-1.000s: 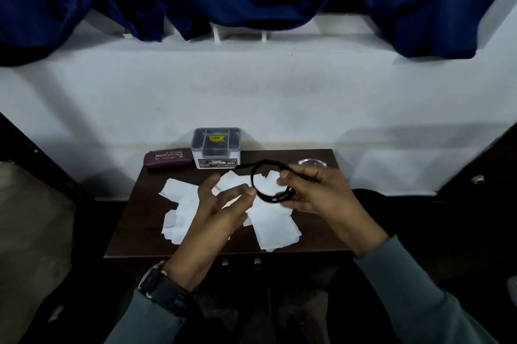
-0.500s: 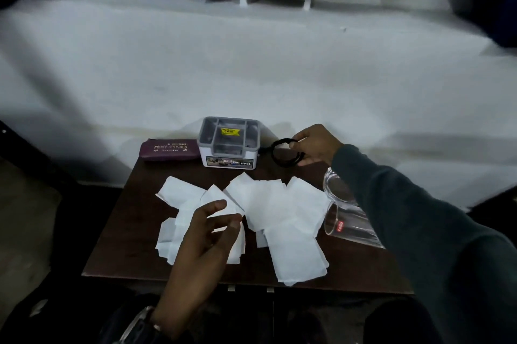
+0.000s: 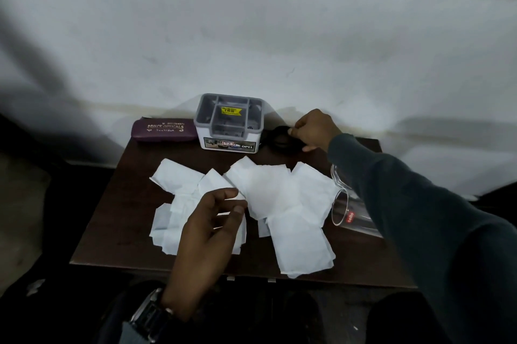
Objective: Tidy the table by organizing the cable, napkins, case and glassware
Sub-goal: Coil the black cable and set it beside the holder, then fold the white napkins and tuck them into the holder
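— We face a small dark table (image 3: 117, 217) against a white wall (image 3: 251, 36). At the back left lies the maroon spectacle case (image 3: 164, 130), and just beside it stands the grey compartment box (image 3: 230, 122).

— Nearer us, our left hand (image 3: 207, 234) hovers over the scattered napkins (image 3: 279, 198), fingers loosely curled, holding nothing.

— And the coiled black cable (image 3: 279, 138)?

— Just right of the box, at the table's back. Our right hand (image 3: 314, 129) curls its fingers round the coil's right side. Beneath that sleeve (image 3: 419, 217), a clear glass (image 3: 349, 212) lies on its side.

white napkins (image 3: 282, 201), maroon case (image 3: 164, 131) — gold lettering, black cable (image 3: 281, 140)
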{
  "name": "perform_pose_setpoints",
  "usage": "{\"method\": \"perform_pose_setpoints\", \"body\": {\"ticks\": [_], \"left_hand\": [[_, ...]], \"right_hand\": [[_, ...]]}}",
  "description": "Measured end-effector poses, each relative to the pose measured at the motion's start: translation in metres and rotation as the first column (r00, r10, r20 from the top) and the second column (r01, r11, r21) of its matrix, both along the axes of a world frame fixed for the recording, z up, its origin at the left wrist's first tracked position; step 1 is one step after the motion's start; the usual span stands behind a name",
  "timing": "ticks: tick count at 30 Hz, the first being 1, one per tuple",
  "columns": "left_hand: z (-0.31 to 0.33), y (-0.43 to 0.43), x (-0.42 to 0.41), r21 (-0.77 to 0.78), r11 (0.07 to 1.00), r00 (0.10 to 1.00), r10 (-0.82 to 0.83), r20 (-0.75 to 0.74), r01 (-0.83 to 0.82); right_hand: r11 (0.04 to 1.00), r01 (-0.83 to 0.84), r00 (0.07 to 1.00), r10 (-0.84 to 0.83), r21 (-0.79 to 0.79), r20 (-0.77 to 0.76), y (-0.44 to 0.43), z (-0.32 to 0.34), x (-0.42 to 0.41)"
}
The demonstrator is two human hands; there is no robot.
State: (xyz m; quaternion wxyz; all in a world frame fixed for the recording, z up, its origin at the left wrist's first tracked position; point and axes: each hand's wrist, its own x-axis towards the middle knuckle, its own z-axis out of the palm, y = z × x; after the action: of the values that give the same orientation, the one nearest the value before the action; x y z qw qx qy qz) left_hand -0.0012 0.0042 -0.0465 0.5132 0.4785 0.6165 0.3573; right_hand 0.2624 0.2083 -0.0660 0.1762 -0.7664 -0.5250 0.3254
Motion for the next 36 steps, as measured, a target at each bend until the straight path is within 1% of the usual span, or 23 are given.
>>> {"method": "perform_pose_setpoints", "body": {"ticks": [6,8,10,11,14,19,22,25,27,29,32,36], "left_hand": [[0.012,-0.003,-0.003,0.028,0.999,1.0,0.027,0.0,-0.027],[0.019,-0.005,-0.008,0.064,0.997,0.999,0.033,-0.01,-0.033],[0.026,-0.008,-0.014,0.083,0.995,0.998,0.052,-0.019,-0.05],[0.029,-0.008,-0.017,0.088,0.994,0.998,0.06,-0.025,-0.058],[0.039,-0.014,-0.027,0.088,0.992,0.995,0.095,-0.043,-0.091],[0.061,-0.031,-0.032,0.12,0.987,0.991,0.119,-0.057,-0.111],[0.074,-0.044,-0.03,0.144,0.985,0.992,0.107,-0.061,-0.097],[0.086,-0.061,-0.024,0.159,0.984,0.993,0.094,-0.072,-0.082],[0.089,-0.071,-0.017,0.161,0.985,0.995,0.07,-0.075,-0.057],[0.09,-0.079,-0.006,0.144,0.989,0.995,0.028,-0.091,-0.015],[0.091,-0.088,0.01,0.131,0.991,0.994,-0.015,-0.108,0.029],[0.093,-0.088,0.027,0.149,0.988,0.989,-0.023,-0.145,0.045]], "right_hand": [[0.998,-0.067,0.993,0.065,0.018,0.104,-0.012,0.007,0.004],[0.994,-0.088,0.986,0.078,0.06,0.15,-0.025,0.016,0.004],[0.985,-0.113,0.981,0.089,0.132,0.173,-0.045,0.029,0.002],[0.977,-0.114,0.983,0.084,0.18,0.165,-0.056,0.036,0.0],[0.946,-0.076,0.996,0.056,0.316,0.07,-0.102,0.055,-0.011],[0.924,-0.084,0.996,0.087,0.373,0.01,-0.182,0.075,-0.027],[0.929,-0.031,0.998,0.05,0.368,-0.04,-0.227,0.08,-0.035],[0.937,-0.013,0.997,0.037,0.348,-0.061,-0.268,0.083,-0.034],[0.943,0.024,0.995,0.01,0.333,-0.1,-0.293,0.08,-0.029],[0.956,0.013,0.992,0.024,0.293,-0.123,-0.315,0.07,-0.022],[0.977,-0.047,0.995,0.064,0.208,-0.075,-0.337,0.051,-0.012],[0.983,-0.028,0.998,0.038,0.183,-0.053,-0.333,0.037,-0.004]]}}
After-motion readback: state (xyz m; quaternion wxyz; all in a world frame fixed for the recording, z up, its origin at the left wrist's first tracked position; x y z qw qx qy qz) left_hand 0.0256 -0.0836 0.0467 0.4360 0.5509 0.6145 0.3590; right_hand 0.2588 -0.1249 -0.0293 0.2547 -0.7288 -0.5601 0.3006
